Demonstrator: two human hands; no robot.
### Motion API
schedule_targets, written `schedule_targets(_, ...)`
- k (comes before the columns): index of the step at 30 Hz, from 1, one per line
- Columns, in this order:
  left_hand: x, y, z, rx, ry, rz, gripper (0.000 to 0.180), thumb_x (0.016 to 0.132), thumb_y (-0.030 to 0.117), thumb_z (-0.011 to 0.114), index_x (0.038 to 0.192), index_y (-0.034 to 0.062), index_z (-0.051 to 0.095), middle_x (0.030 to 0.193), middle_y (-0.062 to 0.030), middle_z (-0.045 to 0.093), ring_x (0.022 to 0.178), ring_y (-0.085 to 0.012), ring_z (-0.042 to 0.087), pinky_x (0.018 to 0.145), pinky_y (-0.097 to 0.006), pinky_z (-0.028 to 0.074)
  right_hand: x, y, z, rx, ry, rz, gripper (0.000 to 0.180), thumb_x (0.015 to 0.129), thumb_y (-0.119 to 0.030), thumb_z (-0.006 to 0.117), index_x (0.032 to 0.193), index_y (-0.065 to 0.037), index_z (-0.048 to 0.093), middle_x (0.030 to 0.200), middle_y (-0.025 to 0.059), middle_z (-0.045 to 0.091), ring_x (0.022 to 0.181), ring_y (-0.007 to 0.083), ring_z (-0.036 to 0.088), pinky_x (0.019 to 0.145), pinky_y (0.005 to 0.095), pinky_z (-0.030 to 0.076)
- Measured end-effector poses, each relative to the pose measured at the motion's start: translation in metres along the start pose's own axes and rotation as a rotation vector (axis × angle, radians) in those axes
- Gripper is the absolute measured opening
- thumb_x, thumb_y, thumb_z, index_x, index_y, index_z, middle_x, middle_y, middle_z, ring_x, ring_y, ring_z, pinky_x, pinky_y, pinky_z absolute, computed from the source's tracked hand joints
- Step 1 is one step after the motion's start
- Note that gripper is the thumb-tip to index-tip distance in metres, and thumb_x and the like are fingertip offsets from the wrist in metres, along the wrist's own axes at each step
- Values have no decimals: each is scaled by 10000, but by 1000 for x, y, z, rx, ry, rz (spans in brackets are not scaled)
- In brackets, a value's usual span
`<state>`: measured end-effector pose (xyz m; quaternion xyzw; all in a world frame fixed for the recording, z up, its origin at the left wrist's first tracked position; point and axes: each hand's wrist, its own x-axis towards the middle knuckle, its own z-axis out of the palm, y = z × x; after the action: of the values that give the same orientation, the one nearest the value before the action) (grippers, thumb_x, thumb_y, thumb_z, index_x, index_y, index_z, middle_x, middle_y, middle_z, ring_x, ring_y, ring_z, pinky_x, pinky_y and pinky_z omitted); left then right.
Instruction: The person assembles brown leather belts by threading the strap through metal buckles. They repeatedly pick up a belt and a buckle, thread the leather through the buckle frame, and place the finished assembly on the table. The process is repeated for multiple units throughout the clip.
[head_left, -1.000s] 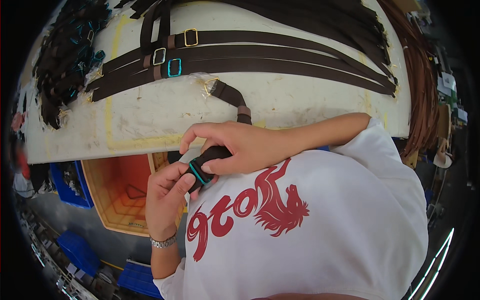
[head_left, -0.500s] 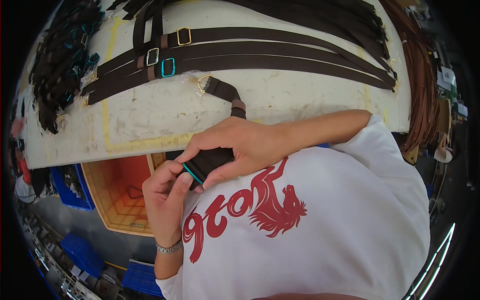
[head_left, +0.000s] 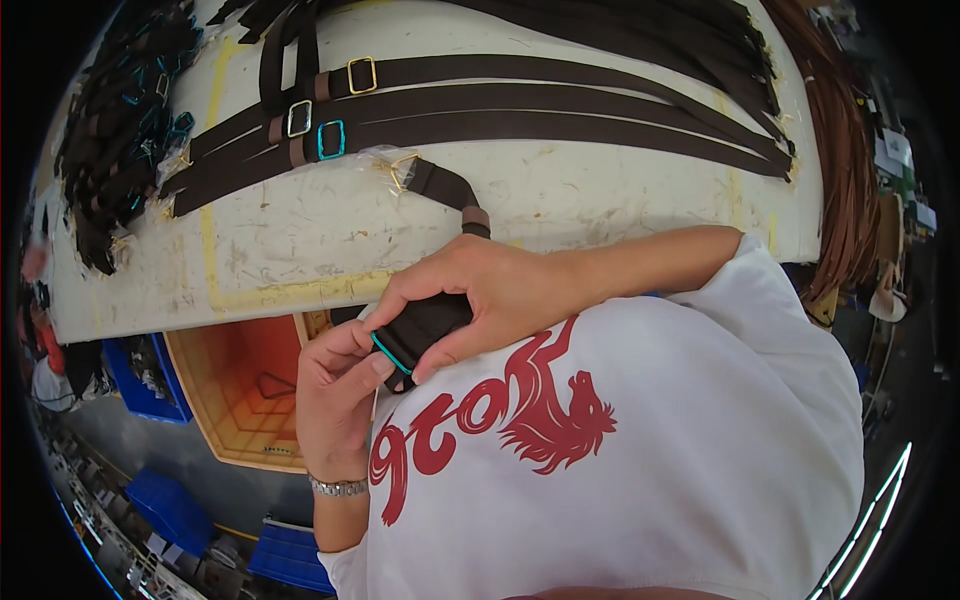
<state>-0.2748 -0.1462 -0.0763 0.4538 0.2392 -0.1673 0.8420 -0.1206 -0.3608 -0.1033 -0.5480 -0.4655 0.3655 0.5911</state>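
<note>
Close to my white shirt, both hands are closed round one dark strap (head_left: pixel 432 322) with a teal rectangular buckle (head_left: pixel 391 353) on it. My left hand (head_left: pixel 338 390) pinches the buckle's side between thumb and fingers. From the right, my right hand (head_left: pixel 500 290) grips the folded strap, thumb below and fingers above. Past the right hand, the strap's end (head_left: pixel 442 185) lies on the table with a brown loop (head_left: pixel 476 217) round it and a gold-coloured clasp (head_left: pixel 402 172) in clear plastic. The strap's part beneath my fingers is hidden.
On the pale, yellow-taped table (head_left: pixel 290 245) lie several dark straps (head_left: pixel 480 100) with gold, silver and teal buckles. A heap of buckled straps (head_left: pixel 130 120) covers the left end; brown strips (head_left: pixel 840 150) hang at the right. Below the table edge stands an orange crate (head_left: pixel 235 390).
My left hand and the teal buckle have shifted slightly right, and the buckle is tilted a little differently. The right hand keeps its grip on the strap.
</note>
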Motion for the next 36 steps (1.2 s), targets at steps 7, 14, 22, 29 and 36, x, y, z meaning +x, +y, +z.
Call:
schedule_targets(7, -6, 8, 30, 270, 210, 165, 79, 913, -41, 744, 982, -67, 715, 1088, -104, 722, 1076, -175, 625, 980, -322, 485, -2, -2, -1, 45, 38, 71, 534, 861, -170, 922, 1335, -54, 706, 1202, 111, 773, 1056, 255, 759, 917, 345, 577)
schedule_targets(14, -8, 2, 3, 588, 65, 368, 104, 897, -50, 750, 999, -70, 738, 1090, -132, 707, 1168, -235, 603, 1003, -356, 485, -1, 8, 7, 54, 61, -9, 494, 847, -242, 927, 1259, -68, 718, 1101, 93, 779, 954, 244, 753, 843, 331, 578)
schedule_targets(22, 3, -5, 2, -31, -11, 43, 173, 1013, 102, 710, 966, -65, 703, 1081, -118, 685, 702, -89, 596, 632, -219, 485, -2, 8, 8, 85, 78, 54, 455, 835, -234, 924, 1205, -55, 727, 1099, 88, 787, 926, 224, 759, 801, 338, 589)
schedule_targets(29, -6, -10, 19, 280, 139, 328, 123, 978, 37, 742, 1024, -77, 729, 1212, -133, 684, 974, -165, 638, 879, -288, 521, -3, -2, 5, 64, 60, 48, 500, 845, -167, 937, 1280, -49, 720, 1146, 81, 788, 1013, 188, 757, 872, 313, 577)
schedule_targets(36, -4, 2, 10, 508, 99, 279, 106, 905, -13, 753, 983, -83, 741, 1188, -128, 692, 1081, -189, 617, 982, -324, 474, 0, 9, 10, -5, 94, 4, 483, 816, -239, 934, 1208, -47, 729, 1040, 111, 781, 912, 257, 759, 802, 345, 586)
